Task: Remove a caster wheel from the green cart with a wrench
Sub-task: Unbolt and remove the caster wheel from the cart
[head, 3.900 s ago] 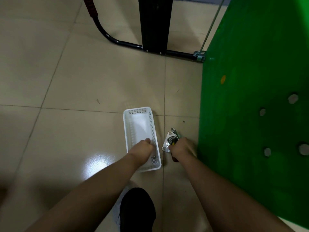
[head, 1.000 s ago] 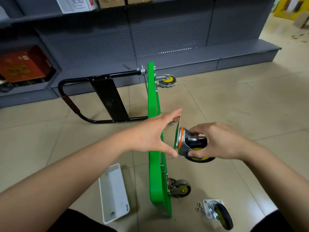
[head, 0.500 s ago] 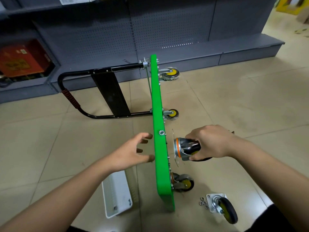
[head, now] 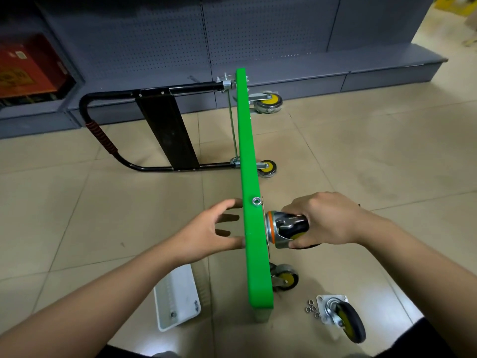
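Head view, right hand (head: pixel 327 223) fingers (head: pixel 296 244) gripping caster wheel (head: pixel 286 229) against green cart (head: pixel 251 177)

The cart deck (head: pixel 254 192) is bright, plain green, with a silver eyelet (head: pixel 256 201) set in its edge. Its handle (head: pixel 129 104) is glossy black, wrapped at the bend in a red and black spiral grip (head: pixel 102 135), and carries a flat black panel (head: pixel 167 133). The mounted caster wheels (head: pixel 268 102) have yellow hubs, dark tyres and silver forks. The caster (head: pixel 286 228) in the right hand (head: pixel 325 220) shows an orange ring, silver metal, a black tyre and a trace of yellow. The loose caster (head: pixel 343 316) on the floor is black with a yellow hub and a silver plate, beside small silver nuts (head: pixel 312 308). The basket (head: pixel 178 298) is white. The floor (head: pixel 374 156) is beige tile with thin dark joints. The shelving (head: pixel 258 29) is grey-blue with a pattern of fine dots; a red box (head: pixel 28 68) sits in it.
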